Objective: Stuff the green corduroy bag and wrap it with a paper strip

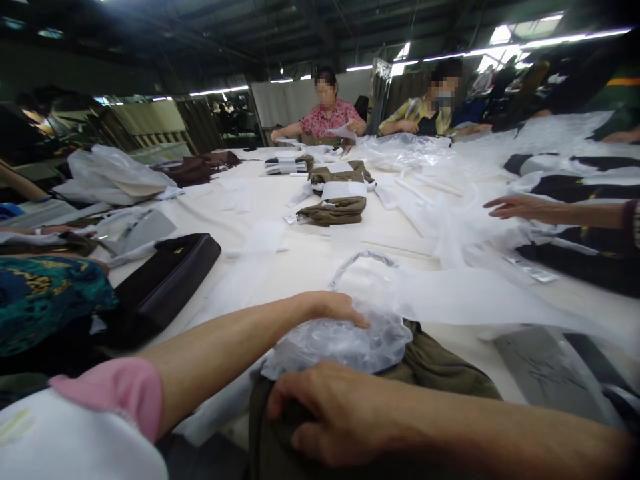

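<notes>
The left hand lies on a crumpled plastic bag, fingers together and flat. Right hand grips the olive bag just under the plastic, fingers curled on fabric. Both sit at the near edge of the worktop; a black bag is left of them.

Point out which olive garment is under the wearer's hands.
The nearest olive garment, at the bottom edge, under crumpled plastic; the other folded ones lie mid-table, untouched.
</notes>
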Motion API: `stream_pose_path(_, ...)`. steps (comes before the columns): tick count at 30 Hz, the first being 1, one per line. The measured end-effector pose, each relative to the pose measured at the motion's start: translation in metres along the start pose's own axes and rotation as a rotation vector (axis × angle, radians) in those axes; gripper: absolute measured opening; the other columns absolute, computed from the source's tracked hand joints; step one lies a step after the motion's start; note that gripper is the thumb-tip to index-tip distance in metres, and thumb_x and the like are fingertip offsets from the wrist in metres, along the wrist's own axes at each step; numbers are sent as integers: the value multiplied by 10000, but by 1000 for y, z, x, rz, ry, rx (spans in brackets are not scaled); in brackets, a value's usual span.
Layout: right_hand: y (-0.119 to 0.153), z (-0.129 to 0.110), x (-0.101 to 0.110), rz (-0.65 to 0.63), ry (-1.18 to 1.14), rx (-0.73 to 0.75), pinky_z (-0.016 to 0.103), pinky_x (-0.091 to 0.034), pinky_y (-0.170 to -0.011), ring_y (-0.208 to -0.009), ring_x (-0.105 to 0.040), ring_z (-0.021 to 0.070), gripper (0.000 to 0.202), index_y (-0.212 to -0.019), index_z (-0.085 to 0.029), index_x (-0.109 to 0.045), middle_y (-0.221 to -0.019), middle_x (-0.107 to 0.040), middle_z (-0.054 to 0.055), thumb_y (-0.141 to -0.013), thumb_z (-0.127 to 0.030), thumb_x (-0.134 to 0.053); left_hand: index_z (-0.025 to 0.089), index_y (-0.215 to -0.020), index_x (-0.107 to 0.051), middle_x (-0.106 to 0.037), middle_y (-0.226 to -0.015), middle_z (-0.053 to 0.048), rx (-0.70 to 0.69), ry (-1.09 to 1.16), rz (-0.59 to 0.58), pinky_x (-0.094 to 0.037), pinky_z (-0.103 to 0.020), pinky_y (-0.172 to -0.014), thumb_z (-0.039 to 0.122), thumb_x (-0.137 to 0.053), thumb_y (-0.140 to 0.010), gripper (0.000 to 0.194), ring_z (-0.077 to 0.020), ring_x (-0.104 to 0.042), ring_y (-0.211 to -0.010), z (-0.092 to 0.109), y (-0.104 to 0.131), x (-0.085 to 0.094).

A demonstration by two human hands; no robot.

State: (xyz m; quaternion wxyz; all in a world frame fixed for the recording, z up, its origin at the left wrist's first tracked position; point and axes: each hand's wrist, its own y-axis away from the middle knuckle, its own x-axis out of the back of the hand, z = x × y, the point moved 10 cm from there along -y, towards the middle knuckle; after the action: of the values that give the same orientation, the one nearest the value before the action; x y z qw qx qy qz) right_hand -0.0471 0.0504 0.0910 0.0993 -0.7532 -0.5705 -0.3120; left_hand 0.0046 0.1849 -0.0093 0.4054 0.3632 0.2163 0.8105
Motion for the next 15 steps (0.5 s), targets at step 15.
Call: stream_pose_path(15, -26, 2, 4, 261, -171, -78, 298, -468, -793, -980, -556, 246, 531, -1159, -155, -509, -1080, -597, 86, -628, -164, -494, 97, -870, -658, -627, -739, -65, 47, -193, 35, -432, -385, -745, 290, -679, -618, 318, -292, -567, -793, 37, 6, -19)
